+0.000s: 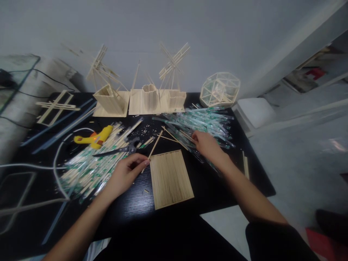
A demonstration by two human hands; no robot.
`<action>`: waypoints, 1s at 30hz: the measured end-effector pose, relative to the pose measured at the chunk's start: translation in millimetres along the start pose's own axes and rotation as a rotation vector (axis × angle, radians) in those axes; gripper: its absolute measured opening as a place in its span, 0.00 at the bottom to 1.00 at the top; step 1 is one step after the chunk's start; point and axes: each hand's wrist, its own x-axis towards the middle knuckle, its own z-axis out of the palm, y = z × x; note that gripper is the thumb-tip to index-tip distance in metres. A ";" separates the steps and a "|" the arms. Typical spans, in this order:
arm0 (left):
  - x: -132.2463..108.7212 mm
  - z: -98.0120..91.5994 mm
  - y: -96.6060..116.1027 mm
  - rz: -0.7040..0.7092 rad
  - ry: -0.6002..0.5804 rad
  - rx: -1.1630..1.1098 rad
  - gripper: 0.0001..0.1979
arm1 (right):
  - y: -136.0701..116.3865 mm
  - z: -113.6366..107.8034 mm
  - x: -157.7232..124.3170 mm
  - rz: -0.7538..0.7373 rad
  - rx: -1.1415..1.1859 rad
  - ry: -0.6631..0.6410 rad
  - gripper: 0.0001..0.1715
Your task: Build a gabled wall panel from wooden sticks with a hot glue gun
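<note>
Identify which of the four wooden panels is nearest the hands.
The front panel, lying flat just beside the left hand. It lies apart; the three back panels sit in a row farther off.

The stick panel (172, 179) lies near the middle of the table (136, 204). Left of it spreads a pile of wrapped sticks (84, 165), with pliers (132, 146) at the pile's right side and a glue gun (94, 139) on its far part. Beyond the panel to the right lies a heap of wrappers (203, 121); loose sticks (175, 139) lie between. Along the far edge stand three models (150, 98), a crossed-stick frame (56, 106) left of them, a polyhedral frame (220, 90) right.
</note>
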 end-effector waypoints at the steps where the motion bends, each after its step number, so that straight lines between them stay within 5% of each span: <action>1: -0.4 -0.6 -0.3 -0.002 0.002 0.001 0.17 | 1.6 -3.2 -0.7 0.002 -0.006 0.007 0.11; 8: -0.7 0.6 -2.2 0.000 0.052 -0.048 0.17 | -12.6 -29.5 -4.7 -0.110 0.129 0.186 0.06; 11: 0.1 2.1 -0.2 0.015 0.104 -0.118 0.16 | -45.2 -15.4 1.0 -0.257 0.318 0.072 0.07; 16: -4.1 -1.9 3.7 0.023 0.156 -0.157 0.14 | -78.9 19.2 19.2 -0.343 0.271 -0.029 0.05; 24: -4.9 -2.6 -5.4 0.024 0.161 -0.185 0.15 | -51.4 25.4 32.9 -0.187 0.175 0.026 0.09; 30: 4.5 1.7 -8.5 0.109 0.152 0.029 0.15 | -47.2 28.5 37.6 -0.186 0.201 0.018 0.12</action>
